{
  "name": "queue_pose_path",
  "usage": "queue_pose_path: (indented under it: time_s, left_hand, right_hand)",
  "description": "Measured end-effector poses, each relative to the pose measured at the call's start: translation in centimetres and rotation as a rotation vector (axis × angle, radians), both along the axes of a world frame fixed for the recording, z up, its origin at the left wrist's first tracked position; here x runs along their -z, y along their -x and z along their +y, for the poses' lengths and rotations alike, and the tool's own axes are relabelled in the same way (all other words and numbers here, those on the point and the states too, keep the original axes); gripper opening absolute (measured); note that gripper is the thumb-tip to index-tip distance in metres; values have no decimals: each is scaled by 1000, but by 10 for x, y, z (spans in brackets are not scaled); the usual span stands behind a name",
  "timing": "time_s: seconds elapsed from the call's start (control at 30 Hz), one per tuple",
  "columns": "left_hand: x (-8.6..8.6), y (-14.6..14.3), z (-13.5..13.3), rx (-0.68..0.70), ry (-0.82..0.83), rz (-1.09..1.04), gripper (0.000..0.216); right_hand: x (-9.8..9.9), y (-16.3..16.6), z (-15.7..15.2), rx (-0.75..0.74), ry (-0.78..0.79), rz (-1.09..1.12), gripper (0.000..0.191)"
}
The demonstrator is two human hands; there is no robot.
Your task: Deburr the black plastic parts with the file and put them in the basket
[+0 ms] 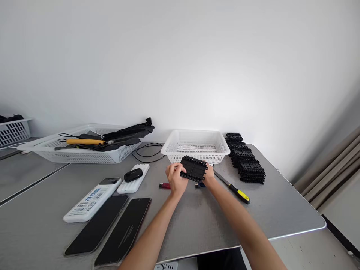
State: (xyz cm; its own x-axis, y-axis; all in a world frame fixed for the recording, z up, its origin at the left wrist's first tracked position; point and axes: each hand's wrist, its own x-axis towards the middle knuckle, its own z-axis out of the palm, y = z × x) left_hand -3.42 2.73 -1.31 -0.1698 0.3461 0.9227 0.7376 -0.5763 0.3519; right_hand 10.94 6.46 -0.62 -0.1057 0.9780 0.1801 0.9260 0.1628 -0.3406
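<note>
Both of my hands hold a flat black ribbed plastic part (194, 168) just above the grey table (197, 221), in front of an empty white basket (196, 146). My left hand (174, 179) grips its left edge with fingers curled. My right hand (209, 176) grips its right edge, mostly hidden behind the part. A small red object (164, 185) lies on the table under my left hand. A dark blue piece (200, 185) peeks out under the part.
Stacks of the same black parts (245, 159) sit right of the basket. A yellow-handled screwdriver (233, 186) lies beside my right hand. At left are two dark phones (112, 228), white power banks (92, 198), a black earbud case (133, 174) and a tool-filled basket (81, 147).
</note>
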Motion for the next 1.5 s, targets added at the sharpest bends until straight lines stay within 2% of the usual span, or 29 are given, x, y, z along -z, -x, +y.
queue_pose_path:
  time_s: [0.07, 0.13, 0.23, 0.3, 0.4, 0.5, 0.67, 0.77, 0.83, 0.87, 0.93, 1.07, 1.13, 1.2, 1.33, 1.5]
  left_hand:
    - [1, -1, -1, 21, -13, -26, 22]
    - [2, -3, -3, 55, -15, -74, 21]
    - [3, -7, -5, 118, 1, -112, 20]
    - [5, -11, -6, 163, 10, -97, 20]
    - [7, -15, -6, 222, 56, -54, 20]
    - [7, -17, -10, 255, 169, 2, 20]
    - [6, -19, -15, 270, 279, 18, 23]
    - [4, -23, -14, 291, 322, -81, 18]
    - [2, -26, -12, 350, 350, -171, 12]
    - [1, -28, -12, 397, 376, -228, 12]
    - [-2, -33, -12, 530, 471, -390, 28]
    - [-6, -41, -17, 897, 771, -856, 56]
    - [-8, -46, -20, 1044, 906, -1016, 60]
    - [-9, -49, -22, 1133, 1032, -1081, 60]
    - [-13, -51, -27, 1179, 1175, -1116, 53]
    - [-20, -43, -28, 1174, 1267, -1228, 52]
  right_hand:
    - [-4, -11, -4, 19, -26, 49, 34]
    - [-7, -28, -11, 47, -71, 189, 39]
    - [-8, -53, -22, 40, -49, 919, 22]
    - [-6, -64, -29, -10, 8, 1250, 21]
    - [0, -66, -37, -63, 120, 1402, 27]
    - [6, -57, -46, -107, 299, 1558, 30]
    - [4, -52, -57, -204, 376, 1532, 46]
    - [2, -54, -58, -277, 300, 1461, 51]
    - [4, -53, -57, -262, 226, 1458, 50]
    - [7, -52, -56, -243, 193, 1468, 47]
    - [12, -49, -52, -195, 133, 1498, 41]
    - [21, -47, -46, -71, -9, 1546, 37]
    - [22, -48, -45, -31, -71, 1496, 38]
    - [23, -50, -46, -10, -111, 1373, 36]
    - [27, -52, -48, 70, -124, 1156, 34]
    - [28, -51, -44, 13, -87, 1260, 39]
